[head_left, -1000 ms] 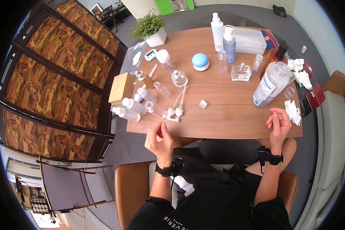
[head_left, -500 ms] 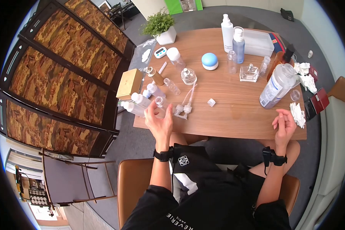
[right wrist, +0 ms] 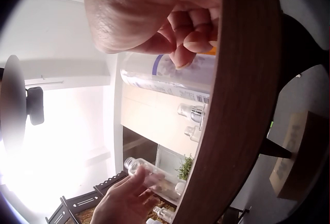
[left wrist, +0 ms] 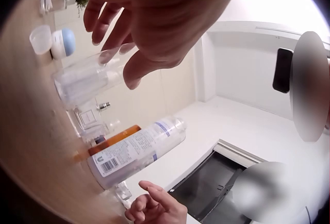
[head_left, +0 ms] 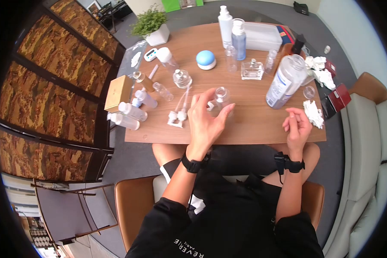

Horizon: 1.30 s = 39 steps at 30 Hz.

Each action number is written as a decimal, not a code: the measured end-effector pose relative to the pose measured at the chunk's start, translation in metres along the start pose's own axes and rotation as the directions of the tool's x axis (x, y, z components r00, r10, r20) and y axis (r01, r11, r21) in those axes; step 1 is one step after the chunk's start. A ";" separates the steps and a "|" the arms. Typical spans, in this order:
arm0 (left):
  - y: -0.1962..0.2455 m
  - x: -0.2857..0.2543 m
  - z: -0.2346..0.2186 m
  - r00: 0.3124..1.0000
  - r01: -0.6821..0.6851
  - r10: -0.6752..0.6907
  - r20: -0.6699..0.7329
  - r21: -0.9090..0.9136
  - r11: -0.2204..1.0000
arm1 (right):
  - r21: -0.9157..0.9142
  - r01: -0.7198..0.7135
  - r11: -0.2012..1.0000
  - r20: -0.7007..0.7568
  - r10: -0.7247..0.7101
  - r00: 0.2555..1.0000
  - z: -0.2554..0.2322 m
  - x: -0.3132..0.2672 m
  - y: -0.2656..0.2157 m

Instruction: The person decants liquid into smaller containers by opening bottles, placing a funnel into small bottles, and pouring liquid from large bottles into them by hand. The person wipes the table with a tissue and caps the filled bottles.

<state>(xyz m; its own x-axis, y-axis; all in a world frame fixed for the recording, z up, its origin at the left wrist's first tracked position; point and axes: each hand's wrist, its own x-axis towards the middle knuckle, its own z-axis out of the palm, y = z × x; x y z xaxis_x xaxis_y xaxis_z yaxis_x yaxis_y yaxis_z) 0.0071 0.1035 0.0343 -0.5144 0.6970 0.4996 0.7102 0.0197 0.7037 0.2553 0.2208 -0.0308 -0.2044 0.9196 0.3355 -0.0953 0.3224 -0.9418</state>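
Observation:
My left hand (head_left: 206,122) is over the middle of the table, fingers and thumb on either side of a clear, uncapped plastic bottle (head_left: 222,95). Through the left wrist view, this bottle (left wrist: 77,82) stands close to the tabletop, its upper part between thumb and fingertips. A small white cap (head_left: 210,105) lies beside it, partly behind the fingers. My right hand (head_left: 298,128) hovers above the front right table edge, fingers loosely curled and holding nothing. Nearest to it are a large labelled clear bottle (head_left: 284,84) and crumpled white tissue (head_left: 313,115).
Pump heads with tubes (head_left: 176,119), several small bottles and a gold box (head_left: 118,93) occupy the left side. Further back are a blue-topped round jar (head_left: 206,60), a square perfume bottle (head_left: 252,70), a plastic container (head_left: 264,36) and a potted plant (head_left: 157,35).
My left hand has reached the clear bottle at the left and carried it rightward to mid-table, past the small cap. The right hand stays about where it was. The head view has shifted.

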 end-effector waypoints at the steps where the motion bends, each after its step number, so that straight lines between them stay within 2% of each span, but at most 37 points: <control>1: 0.000 0.003 0.008 1.000 0.000 0.000 0.008 -0.018 1.000 | 0.018 -0.008 1.000 0.011 0.008 1.000 0.001 0.000 -0.002; 4: 0.001 0.010 0.025 0.993 0.049 -0.047 0.105 -0.014 0.999 | -0.014 -0.001 1.000 0.013 0.001 1.000 0.001 0.000 -0.004; 11: -0.002 0.015 0.029 0.993 0.034 -0.032 0.113 -0.018 0.999 | -0.018 0.003 1.000 0.009 -0.003 1.000 0.002 0.001 -0.004; 15: -0.006 0.012 0.029 0.997 -0.008 0.001 0.071 0.103 0.995 | -0.027 0.006 1.000 -0.005 -0.006 1.000 0.004 -0.001 -0.001; 17: -0.005 0.008 0.022 0.986 -0.167 0.168 0.002 0.087 0.982 | -0.074 -0.027 0.997 -0.009 0.026 1.000 0.005 -0.001 -0.010; 19: 0.004 0.000 0.009 0.985 -0.151 0.153 -0.081 0.030 0.988 | -0.060 -0.028 0.998 -0.015 0.027 1.000 0.005 -0.001 -0.009; 21: -0.013 -0.024 0.007 0.981 -0.046 0.039 -0.189 -0.032 0.998 | -0.042 -0.003 0.999 -0.017 0.002 1.000 0.005 -0.001 -0.010; 23: -0.023 -0.039 0.005 0.990 -0.034 0.019 -0.142 -0.098 0.995 | -0.065 0.020 0.998 -0.032 -0.023 0.999 0.005 -0.001 -0.014; 25: -0.033 -0.047 0.007 0.991 -0.103 0.088 -0.099 -0.164 0.981 | -0.040 0.060 0.997 -0.066 -0.062 0.996 0.006 -0.003 -0.013; 27: -0.043 -0.052 0.012 0.990 -0.109 0.082 -0.116 -0.254 0.961 | -0.055 0.109 0.993 -0.097 -0.114 0.989 0.006 -0.003 -0.018; 30: -0.059 -0.056 0.010 0.989 0.102 -0.136 -0.061 -0.385 0.917 | -0.180 0.282 0.942 -0.177 -0.313 0.933 -0.005 0.004 -0.035; 31: -0.062 -0.057 0.010 0.987 0.104 -0.144 -0.074 -0.387 0.916 | -0.266 0.259 0.929 -0.219 -0.320 0.922 -0.013 0.011 -0.047; 33: -0.062 -0.056 0.010 0.958 0.230 -0.285 -0.023 -0.531 0.816 | -0.391 0.321 0.863 -0.221 -0.427 0.877 -0.023 0.036 -0.075; 34: -0.061 -0.056 0.011 0.958 0.227 -0.286 -0.028 -0.535 0.813 | -0.408 0.301 0.862 -0.209 -0.409 0.888 -0.025 0.047 -0.091; 35: -0.059 -0.055 0.011 0.969 0.183 -0.243 -0.045 -0.528 0.830 | -0.466 0.369 0.805 -0.145 -0.480 0.865 -0.029 0.062 -0.099; 38: -0.051 -0.053 0.010 0.984 0.103 -0.160 -0.078 -0.480 0.871 | -0.463 0.392 0.795 -0.072 -0.475 0.877 -0.020 0.084 -0.130; 39: -0.050 -0.052 0.009 0.989 0.059 -0.112 -0.096 -0.439 0.897 | -0.473 0.442 0.762 0.007 -0.498 0.867 -0.016 0.090 -0.136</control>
<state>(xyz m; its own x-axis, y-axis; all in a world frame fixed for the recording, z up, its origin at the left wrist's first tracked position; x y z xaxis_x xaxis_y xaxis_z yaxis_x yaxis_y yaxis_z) 0.0032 0.0728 -0.0317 -0.6344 0.6182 0.4640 0.3959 -0.2558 0.8820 0.2652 0.2631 0.1272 -0.1366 0.6349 0.7604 0.2981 0.7584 -0.5796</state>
